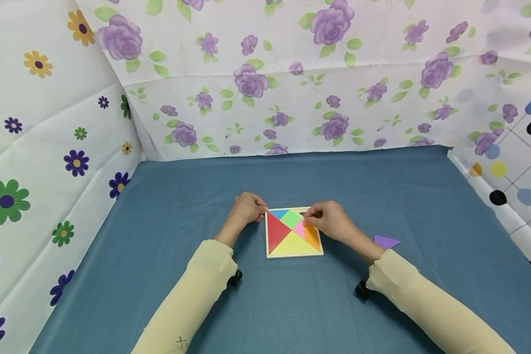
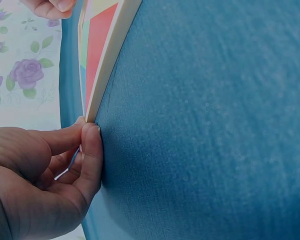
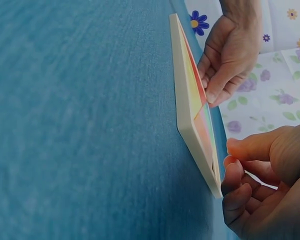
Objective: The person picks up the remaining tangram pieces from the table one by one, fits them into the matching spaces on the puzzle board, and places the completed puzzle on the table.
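Note:
A square tangram puzzle in a pale wooden tray [image 1: 294, 256] lies on the blue cloth. It contains a red triangle [image 1: 277, 231], a yellow triangle [image 1: 294, 244], a green square [image 1: 291, 218], and blue, pink and orange pieces. My left hand [image 1: 247, 208] pinches the tray's far left corner between thumb and fingers. At the far right corner is my right hand [image 1: 329, 220], its fingers bent and thumb close to the forefinger. Whether those fingertips grip anything is hidden. A purple triangle [image 1: 386, 241] lies outside the tray, beside the right forearm.
Blue cloth [image 1: 287, 305] covers the table around the tray. Flowered sheets [image 1: 292, 113] hang behind and at the left [image 1: 40, 147]; a dotted sheet [image 1: 513, 182] stands at the right. Black wrist devices [image 1: 363, 291] show under both sleeves.

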`<state>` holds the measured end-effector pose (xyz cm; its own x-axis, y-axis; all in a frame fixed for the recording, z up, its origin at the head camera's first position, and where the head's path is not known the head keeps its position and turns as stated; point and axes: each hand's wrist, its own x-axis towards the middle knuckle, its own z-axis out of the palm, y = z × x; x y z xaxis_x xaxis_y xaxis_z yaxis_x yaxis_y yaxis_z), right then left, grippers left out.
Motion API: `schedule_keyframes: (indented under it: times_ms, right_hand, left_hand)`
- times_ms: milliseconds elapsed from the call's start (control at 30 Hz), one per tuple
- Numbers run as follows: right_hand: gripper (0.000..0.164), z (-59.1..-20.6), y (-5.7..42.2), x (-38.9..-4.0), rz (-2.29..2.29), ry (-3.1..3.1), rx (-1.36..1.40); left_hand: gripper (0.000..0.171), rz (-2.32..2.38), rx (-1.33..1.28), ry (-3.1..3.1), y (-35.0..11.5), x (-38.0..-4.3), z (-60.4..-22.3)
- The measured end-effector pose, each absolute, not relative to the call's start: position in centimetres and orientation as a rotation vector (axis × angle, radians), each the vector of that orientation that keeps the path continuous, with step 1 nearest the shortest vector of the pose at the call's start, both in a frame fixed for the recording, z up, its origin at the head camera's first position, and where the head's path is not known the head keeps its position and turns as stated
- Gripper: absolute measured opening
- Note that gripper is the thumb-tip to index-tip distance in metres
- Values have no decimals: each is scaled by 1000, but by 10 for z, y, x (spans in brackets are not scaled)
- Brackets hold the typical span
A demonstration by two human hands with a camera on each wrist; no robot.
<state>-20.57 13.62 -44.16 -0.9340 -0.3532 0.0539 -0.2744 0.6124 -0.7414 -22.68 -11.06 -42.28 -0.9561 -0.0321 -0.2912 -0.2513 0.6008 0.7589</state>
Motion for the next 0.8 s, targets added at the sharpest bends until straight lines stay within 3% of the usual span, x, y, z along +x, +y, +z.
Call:
schedule_keyframes:
  times_ms: [800]
  right_hand:
    - [6,-434,165,-191,-1169,2761,-561]
  left_hand:
    - [9,1262,-235,2583,-110,-228,-422]
